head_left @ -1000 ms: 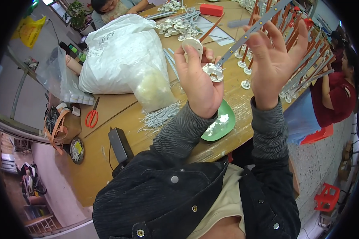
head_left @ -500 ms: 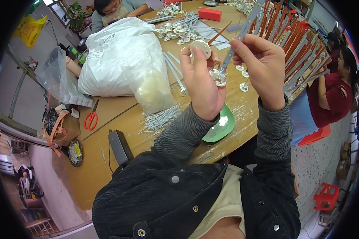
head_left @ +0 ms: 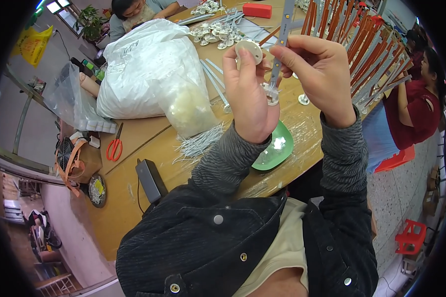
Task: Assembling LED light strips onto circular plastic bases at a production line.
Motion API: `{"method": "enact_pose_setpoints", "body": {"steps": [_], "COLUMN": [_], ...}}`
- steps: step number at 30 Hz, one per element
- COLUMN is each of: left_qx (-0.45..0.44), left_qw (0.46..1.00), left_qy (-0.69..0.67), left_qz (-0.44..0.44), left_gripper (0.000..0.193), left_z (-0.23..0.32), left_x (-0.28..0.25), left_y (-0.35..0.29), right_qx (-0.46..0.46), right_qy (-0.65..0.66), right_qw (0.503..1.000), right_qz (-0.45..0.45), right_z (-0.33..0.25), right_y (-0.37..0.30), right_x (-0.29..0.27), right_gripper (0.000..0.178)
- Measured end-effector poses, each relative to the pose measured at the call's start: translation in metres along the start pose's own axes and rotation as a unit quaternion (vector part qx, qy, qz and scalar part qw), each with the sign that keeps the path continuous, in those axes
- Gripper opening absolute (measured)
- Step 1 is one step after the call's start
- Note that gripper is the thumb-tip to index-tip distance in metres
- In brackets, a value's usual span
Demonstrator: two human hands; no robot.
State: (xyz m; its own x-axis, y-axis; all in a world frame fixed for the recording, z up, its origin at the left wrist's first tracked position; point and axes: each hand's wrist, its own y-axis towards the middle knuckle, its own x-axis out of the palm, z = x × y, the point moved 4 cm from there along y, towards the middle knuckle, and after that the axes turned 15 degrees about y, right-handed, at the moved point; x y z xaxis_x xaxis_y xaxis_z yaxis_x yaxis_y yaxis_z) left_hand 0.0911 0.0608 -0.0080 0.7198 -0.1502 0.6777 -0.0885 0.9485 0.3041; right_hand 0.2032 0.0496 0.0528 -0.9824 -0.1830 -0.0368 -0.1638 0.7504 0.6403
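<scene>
Pinched in R hand, LED strip, top cut off

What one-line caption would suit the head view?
Left hand grips a round white disc, right hand pinches a grey strip, above a table bearing a green dish.

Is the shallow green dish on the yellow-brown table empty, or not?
Not empty: small white pieces lie inside the green dish. The grey left sleeve hides part of it.
</scene>
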Motion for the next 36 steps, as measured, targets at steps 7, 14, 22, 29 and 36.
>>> {"method": "enact_pose_setpoints", "body": {"steps": [7, 14, 22, 29, 36], "left_qx": [0.029, 0.020, 0.015, -0.008, -0.005], "left_qw": [1.000, 0.999, 0.995, 0.995, 0.996], "left_qy": [0.007, -0.039, -0.095, -0.094, -0.087], "left_qz": [-0.007, -0.008, -0.028, -0.024, -0.023], "left_gripper": [0.018, 0.020, 0.019, 0.031, 0.028], "left_z": [0.006, 0.013, 0.019, 0.013, 0.009], "left_x": [-0.007, -0.008, -0.010, -0.020, -0.021], "left_y": [0.001, 0.000, -0.005, -0.006, -0.010], "right_qx": [-0.012, -0.020, -0.046, -0.031, -0.031], "right_qy": [0.049, 0.077, 0.007, 0.012, 0.015], "right_qw": [0.998, 0.996, 0.996, 0.999, 0.999], "right_qz": [0.044, 0.050, 0.082, 0.041, 0.011], "right_z": [0.003, 0.002, -0.001, 0.006, 0.007], "right_y": [-0.006, -0.017, -0.034, -0.029, -0.029], "right_x": [0.002, 0.006, 0.004, -0.003, -0.008], "right_gripper": [0.014, 0.014, 0.018, 0.021, 0.026]}}
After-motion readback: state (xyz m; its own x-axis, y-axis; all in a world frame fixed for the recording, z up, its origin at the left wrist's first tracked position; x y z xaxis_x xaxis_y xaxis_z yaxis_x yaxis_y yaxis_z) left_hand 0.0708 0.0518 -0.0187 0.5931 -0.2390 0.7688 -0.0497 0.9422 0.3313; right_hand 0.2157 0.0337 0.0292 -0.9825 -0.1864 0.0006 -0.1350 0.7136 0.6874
